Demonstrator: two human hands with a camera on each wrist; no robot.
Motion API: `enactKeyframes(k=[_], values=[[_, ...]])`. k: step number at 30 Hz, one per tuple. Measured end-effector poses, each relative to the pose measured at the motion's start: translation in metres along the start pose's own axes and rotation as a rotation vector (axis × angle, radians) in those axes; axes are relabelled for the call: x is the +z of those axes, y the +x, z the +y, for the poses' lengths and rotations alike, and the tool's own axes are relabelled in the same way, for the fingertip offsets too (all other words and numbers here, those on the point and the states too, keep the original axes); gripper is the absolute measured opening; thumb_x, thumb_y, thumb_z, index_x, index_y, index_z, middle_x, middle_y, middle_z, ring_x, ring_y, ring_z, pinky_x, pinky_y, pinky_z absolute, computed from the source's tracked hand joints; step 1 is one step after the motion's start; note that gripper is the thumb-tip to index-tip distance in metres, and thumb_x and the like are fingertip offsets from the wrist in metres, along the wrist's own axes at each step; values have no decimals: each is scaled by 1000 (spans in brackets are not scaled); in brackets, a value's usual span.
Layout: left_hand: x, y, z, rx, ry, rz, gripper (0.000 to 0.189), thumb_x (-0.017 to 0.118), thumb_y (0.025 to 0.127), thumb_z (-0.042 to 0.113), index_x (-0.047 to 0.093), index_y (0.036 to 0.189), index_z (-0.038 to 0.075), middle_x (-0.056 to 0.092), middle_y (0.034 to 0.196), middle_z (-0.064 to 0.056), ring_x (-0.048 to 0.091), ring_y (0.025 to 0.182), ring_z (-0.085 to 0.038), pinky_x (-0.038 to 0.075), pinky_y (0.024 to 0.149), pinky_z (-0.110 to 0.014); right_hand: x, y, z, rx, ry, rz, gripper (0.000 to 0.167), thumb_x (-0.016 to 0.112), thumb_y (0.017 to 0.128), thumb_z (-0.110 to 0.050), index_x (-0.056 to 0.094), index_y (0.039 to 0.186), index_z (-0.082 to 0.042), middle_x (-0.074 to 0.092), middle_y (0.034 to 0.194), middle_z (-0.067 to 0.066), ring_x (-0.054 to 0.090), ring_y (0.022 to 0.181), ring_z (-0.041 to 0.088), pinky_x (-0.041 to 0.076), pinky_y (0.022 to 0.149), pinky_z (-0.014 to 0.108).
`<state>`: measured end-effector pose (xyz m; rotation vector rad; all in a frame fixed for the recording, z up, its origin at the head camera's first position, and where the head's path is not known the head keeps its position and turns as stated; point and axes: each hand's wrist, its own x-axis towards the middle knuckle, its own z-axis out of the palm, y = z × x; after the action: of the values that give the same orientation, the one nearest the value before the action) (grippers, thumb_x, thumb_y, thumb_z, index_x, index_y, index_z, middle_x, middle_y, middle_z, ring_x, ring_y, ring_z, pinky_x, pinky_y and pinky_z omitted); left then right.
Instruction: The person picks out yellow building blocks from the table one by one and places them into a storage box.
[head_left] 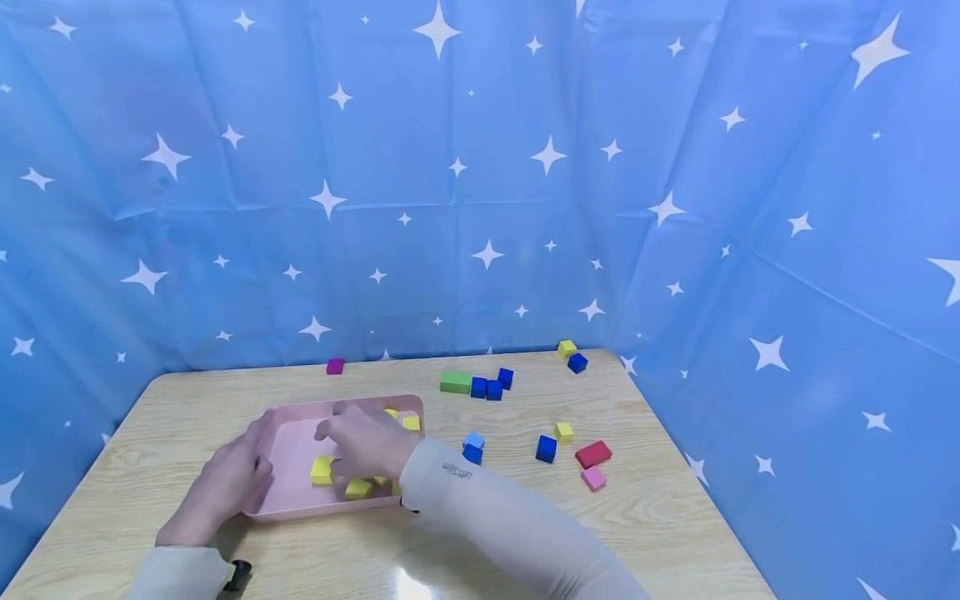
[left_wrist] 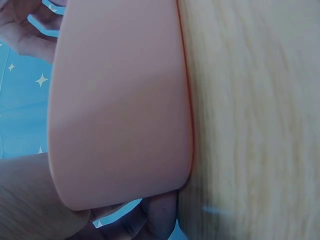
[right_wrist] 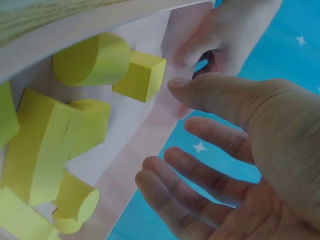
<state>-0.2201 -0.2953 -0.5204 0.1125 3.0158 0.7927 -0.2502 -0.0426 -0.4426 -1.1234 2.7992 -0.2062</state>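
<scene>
Currently in hand: most likely gathering or settling yellow blocks in the pink tray (head_left: 291, 450) — a judgement from how things lie.
Right hand (head_left: 371, 440): over the tray, fingers loosely bent and well parted from the thumb, nothing in their hold; the thumb tip comes near a yellow cube (right_wrist: 144, 77).
Left hand (head_left: 231, 477): at the tray's left end, fingers curled round its edge, gripping it; no block shows there.
Pink tray: left of centre on the wooden table (head_left: 660, 517).
Yellow blocks inside: among them the cube, a cylinder (right_wrist: 90, 59) and a rectangular block (right_wrist: 37, 150), mostly toward the right end.
Yellow cubes outside: one (head_left: 564, 432) just beside a dark blue cube (head_left: 546, 449), another (head_left: 567, 348) at the far right corner.
Next move: if yellow is being collected, it seems to call for the right hand to reach out and pinch the nearer outside cube — the left steadying the tray.
</scene>
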Motion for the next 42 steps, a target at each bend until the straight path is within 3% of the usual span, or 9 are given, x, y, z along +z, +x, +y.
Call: enactKeyframes(k=[4, 6, 14, 21, 23, 28, 34, 39, 42], values=[[1, 1, 0, -9, 11, -1, 83, 59, 107, 2, 22, 180, -10, 70, 120, -30, 64, 88, -28, 54, 78, -44, -1, -6, 6, 15, 26, 14, 56, 98, 96, -39, 81, 149, -30, 79, 141, -10, 63, 106, 2, 57, 88, 16], [1, 1, -1, -23, 13, -14, 84, 59, 108, 3, 20, 181, -9, 69, 118, -29, 65, 91, -29, 54, 79, -45, -2, -10, 10, 36, 41, 17, 54, 95, 99, -42, 81, 149, -32, 78, 141, -10, 64, 106, 2, 58, 89, 17], [0, 1, 0, -25, 2, -12, 84, 57, 108, 3, 18, 182, -8, 56, 156, -42, 62, 84, -24, 54, 78, -41, -1, -24, 30, 64, 38, 51, 47, 87, 106, -45, 81, 149, -29, 78, 144, -7, 70, 118, 6, 61, 104, 25], [-1, 0, 1, -34, -25, -14, 84, 55, 109, 3, 18, 183, -5, 65, 110, -24, 54, 72, -22, 48, 71, -37, -2, -42, 51, 108, 109, 77, 49, 85, 107, -42, 79, 153, -26, 74, 154, -1, 72, 132, 19, 66, 106, 35], [-1, -1, 2, -33, -33, -15, 83, 54, 109, 3, 18, 183, -5, 66, 116, -29, 54, 71, -22, 48, 70, -37, -4, -49, 57, 126, 133, 82, 50, 86, 107, -43, 78, 154, -26, 73, 154, 1, 72, 134, 21, 67, 105, 36], [-1, -2, 1, -13, -7, 6, 82, 55, 108, 3, 21, 182, -7, 54, 161, -43, 60, 78, -22, 55, 79, -43, -5, -64, 71, 161, 145, 110, 51, 87, 106, -41, 78, 154, -26, 73, 154, 3, 72, 132, 22, 67, 103, 39], [1, -3, 1, -12, -26, 5, 82, 54, 108, 3, 21, 182, -6, 63, 142, -39, 53, 70, -22, 50, 70, -38, -4, -84, 91, 213, 211, 140, 53, 88, 105, -36, 77, 155, -27, 73, 150, 2, 71, 124, 20, 65, 97, 38], [2, -4, 0, -4, -31, 9, 82, 54, 108, 3, 21, 182, -7, 65, 136, -38, 52, 68, -21, 47, 67, -36, -1, -100, 109, 229, 205, 165, 51, 88, 106, -37, 77, 154, -25, 70, 157, 7, 70, 140, 28, 66, 108, 50], [3, -4, 0, -3, -36, 14, 82, 54, 107, 3, 21, 182, -7, 68, 121, -31, 51, 67, -21, 45, 65, -36, 0, -110, 118, 248, 221, 166, 54, 88, 105, -38, 76, 155, -23, 67, 162, 11, 66, 148, 35, 65, 112, 57]])
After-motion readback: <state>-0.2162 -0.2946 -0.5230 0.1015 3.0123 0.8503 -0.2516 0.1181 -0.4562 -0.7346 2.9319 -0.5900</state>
